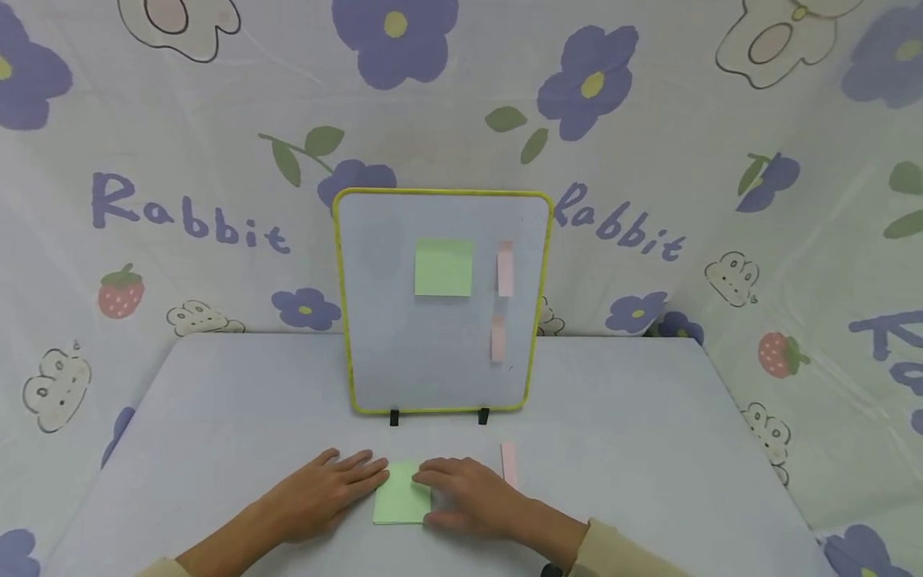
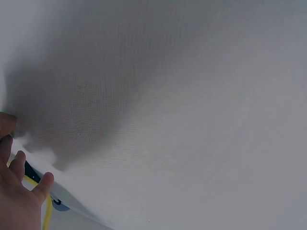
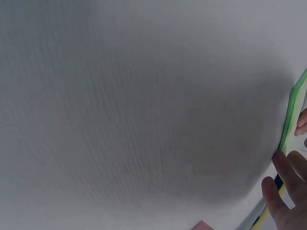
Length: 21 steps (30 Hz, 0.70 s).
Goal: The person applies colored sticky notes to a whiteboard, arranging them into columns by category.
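A pad of light green sticky notes lies flat on the white table between both hands. My left hand rests palm down at its left side, fingers extended, their tips touching the pad's upper left edge. From the right, my right hand reaches over the pad's right edge, index fingertip above its top right part and thumb by the lower right corner. In the right wrist view, the fingers of the right hand are spread beside the green pad. The left wrist view shows only part of the left hand.
Behind the hands stands a yellow-framed whiteboard on black feet. It bears a green note, an upper pink strip and a lower pink strip. Another narrow pink pad lies on the table beyond the right hand.
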Each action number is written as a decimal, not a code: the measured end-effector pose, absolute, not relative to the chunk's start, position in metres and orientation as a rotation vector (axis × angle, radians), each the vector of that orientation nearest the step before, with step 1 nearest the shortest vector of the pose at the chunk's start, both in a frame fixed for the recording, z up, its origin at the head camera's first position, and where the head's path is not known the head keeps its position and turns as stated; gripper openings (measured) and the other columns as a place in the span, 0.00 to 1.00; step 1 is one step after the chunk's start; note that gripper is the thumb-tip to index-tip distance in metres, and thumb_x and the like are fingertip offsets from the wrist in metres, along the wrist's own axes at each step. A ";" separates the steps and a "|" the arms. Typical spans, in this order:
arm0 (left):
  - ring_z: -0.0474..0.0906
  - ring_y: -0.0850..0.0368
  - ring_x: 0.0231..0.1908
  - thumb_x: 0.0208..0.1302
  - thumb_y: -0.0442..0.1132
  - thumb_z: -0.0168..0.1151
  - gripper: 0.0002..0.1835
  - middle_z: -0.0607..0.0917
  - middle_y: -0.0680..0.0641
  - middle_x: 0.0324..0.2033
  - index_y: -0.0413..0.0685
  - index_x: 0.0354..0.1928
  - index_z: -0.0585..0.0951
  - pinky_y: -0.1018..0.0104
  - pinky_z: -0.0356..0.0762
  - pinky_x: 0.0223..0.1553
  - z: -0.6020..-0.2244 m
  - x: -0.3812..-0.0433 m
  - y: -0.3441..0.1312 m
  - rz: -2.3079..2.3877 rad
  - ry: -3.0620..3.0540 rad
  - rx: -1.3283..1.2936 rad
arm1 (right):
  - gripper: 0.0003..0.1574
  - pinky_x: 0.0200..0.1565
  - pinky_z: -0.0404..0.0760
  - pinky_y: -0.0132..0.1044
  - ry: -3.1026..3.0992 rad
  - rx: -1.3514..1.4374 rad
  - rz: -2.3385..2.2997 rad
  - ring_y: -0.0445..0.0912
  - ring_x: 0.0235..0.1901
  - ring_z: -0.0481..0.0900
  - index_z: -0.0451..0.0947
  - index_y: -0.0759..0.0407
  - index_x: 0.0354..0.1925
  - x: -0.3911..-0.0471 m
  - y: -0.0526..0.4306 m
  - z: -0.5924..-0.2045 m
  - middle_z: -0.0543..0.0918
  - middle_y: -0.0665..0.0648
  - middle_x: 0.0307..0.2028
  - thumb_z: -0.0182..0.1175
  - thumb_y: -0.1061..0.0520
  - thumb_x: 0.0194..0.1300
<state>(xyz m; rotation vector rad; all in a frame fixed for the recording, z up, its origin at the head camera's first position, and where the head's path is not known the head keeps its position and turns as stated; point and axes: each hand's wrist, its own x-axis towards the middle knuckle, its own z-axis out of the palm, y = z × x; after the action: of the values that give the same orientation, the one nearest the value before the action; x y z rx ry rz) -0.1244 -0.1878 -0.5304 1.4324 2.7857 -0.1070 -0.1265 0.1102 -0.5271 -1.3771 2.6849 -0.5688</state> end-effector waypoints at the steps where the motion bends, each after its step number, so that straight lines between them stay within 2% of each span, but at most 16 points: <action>1: 0.68 0.53 0.68 0.70 0.41 0.57 0.28 0.70 0.53 0.71 0.53 0.72 0.69 0.45 0.72 0.58 -0.531 -0.124 -0.188 -0.099 2.787 1.427 | 0.30 0.58 0.75 0.40 2.692 -1.369 -0.563 0.45 0.59 0.76 0.76 0.54 0.62 -0.126 0.109 -0.528 0.78 0.52 0.60 0.65 0.45 0.67; 10: 0.69 0.52 0.68 0.68 0.41 0.61 0.28 0.72 0.52 0.69 0.52 0.70 0.72 0.45 0.73 0.55 -0.536 -0.126 -0.189 -0.055 2.808 1.485 | 0.29 0.55 0.77 0.39 2.757 -1.394 -0.615 0.44 0.56 0.77 0.80 0.53 0.55 -0.123 0.105 -0.539 0.81 0.51 0.55 0.69 0.41 0.61; 16: 0.68 0.52 0.68 0.69 0.41 0.59 0.28 0.71 0.53 0.70 0.53 0.71 0.72 0.45 0.73 0.56 -0.537 -0.126 -0.188 -0.050 2.792 1.457 | 0.29 0.53 0.77 0.39 2.814 -1.398 -0.606 0.43 0.54 0.78 0.82 0.52 0.51 -0.121 0.102 -0.541 0.81 0.50 0.53 0.71 0.38 0.57; 21: 0.67 0.51 0.69 0.70 0.41 0.58 0.28 0.70 0.53 0.71 0.53 0.72 0.71 0.45 0.72 0.56 -0.533 -0.125 -0.188 -0.012 2.772 1.423 | 0.25 0.52 0.77 0.37 2.845 -1.398 -0.556 0.42 0.53 0.77 0.83 0.52 0.48 -0.121 0.100 -0.542 0.81 0.50 0.52 0.72 0.40 0.57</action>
<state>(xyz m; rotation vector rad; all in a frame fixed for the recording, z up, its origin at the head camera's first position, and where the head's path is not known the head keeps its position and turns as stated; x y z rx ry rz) -0.1247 -0.1881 -0.5327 1.4234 2.7722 -0.0119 -0.1213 0.0998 -0.5416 -1.3982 2.8454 -0.5559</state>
